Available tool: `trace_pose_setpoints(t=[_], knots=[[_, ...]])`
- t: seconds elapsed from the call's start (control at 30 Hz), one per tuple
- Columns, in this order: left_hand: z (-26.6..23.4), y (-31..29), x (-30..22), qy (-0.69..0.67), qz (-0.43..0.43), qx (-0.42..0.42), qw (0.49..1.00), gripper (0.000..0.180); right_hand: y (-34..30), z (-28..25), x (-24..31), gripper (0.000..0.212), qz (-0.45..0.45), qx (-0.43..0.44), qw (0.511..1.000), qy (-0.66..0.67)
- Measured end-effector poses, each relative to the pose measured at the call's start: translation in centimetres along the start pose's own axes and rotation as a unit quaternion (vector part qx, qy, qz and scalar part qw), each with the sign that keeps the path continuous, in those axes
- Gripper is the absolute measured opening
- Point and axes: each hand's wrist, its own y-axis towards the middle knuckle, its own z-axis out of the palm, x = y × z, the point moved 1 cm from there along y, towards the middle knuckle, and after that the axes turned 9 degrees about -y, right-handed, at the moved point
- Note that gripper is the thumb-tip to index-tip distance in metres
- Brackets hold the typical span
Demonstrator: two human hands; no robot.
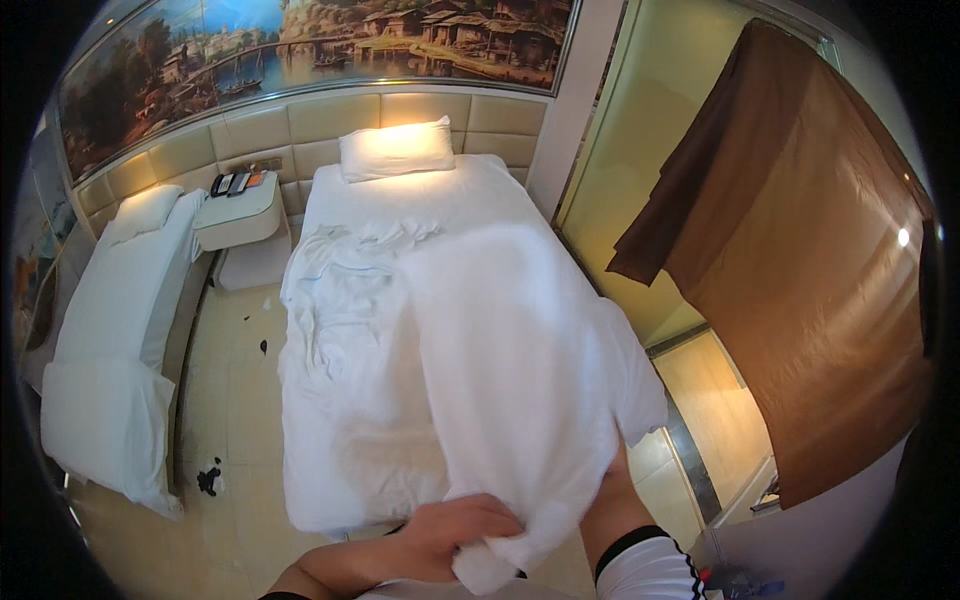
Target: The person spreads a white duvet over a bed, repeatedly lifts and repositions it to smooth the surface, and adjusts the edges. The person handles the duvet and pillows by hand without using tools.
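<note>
A white duvet (510, 340) spreads over the right side of the larger bed (340, 470), its near end bunched up in front of me. My left hand (462, 522) is closed round that bunched edge, close to the foot of the bed. From the lower right my right forearm (612, 510) reaches up beneath the duvet's right side; the cloth hides the hand and its fingers. Crumpled white bedding (345, 285) lies on the bed's left half. At the head end rests a white pillow (397, 150).
A narrower bed (110, 320) stands at the left, beyond a strip of tiled floor with dark scraps (208, 480). Between the beds' heads is a bedside table (240, 215) with small items. Brown cloth (800, 260) hangs at the right beside a glass panel (640, 170).
</note>
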Motion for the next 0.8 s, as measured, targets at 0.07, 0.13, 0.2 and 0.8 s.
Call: trace_pose_setpoints(t=[0.07,0.13,0.2,0.8], knots=[[-0.2,3.5,1.6,-0.007,0.039,0.062,0.997,0.038,4.3,-4.2,2.2,0.037,-0.036,-0.052,0.998,-0.003],[-0.1,5.7,5.1,0.020,0.009,0.100,0.995,0.042,8.0,-9.2,2.2,0.037,-0.053,-0.101,0.993,-0.026],[0.3,6.6,10.4,0.065,-0.092,0.135,0.984,0.050,11.4,-14.8,-0.4,0.037,-0.046,-0.143,0.987,-0.061],[3.3,-1.6,44.6,0.271,-0.403,0.079,0.871,0.037,-12.2,-16.4,-26.5,0.046,0.039,0.237,0.841,-0.484]])
